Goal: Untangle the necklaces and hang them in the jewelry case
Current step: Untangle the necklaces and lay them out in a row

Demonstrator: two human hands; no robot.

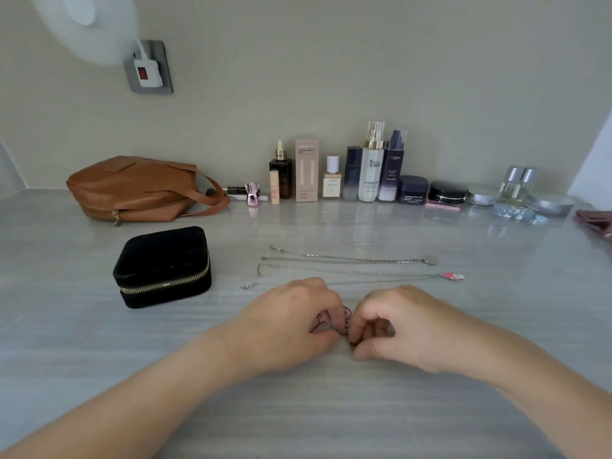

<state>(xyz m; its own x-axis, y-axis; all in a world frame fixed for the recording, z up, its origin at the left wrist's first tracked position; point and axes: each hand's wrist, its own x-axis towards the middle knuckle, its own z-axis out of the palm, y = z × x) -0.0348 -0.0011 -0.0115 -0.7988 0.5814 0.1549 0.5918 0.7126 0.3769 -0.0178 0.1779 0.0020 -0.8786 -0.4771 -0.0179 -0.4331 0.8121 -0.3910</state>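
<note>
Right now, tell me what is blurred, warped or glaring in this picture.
Head view: soft light, faint shadows; wide-angle warp bows the counter; the white disc top left is blurred; bottles mirror in the glossy top; the cord between left hand and right hand is too fine to trace.

Black case — tan bag, red cord — streaked grey countertop

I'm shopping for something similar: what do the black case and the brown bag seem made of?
The black case: probably velvet-like fabric, matte, no glare, with a gold-toned metal-looking zipper. The brown bag: leather or faux leather, I can't tell which; smooth, soft sheen, creased folds.
</note>
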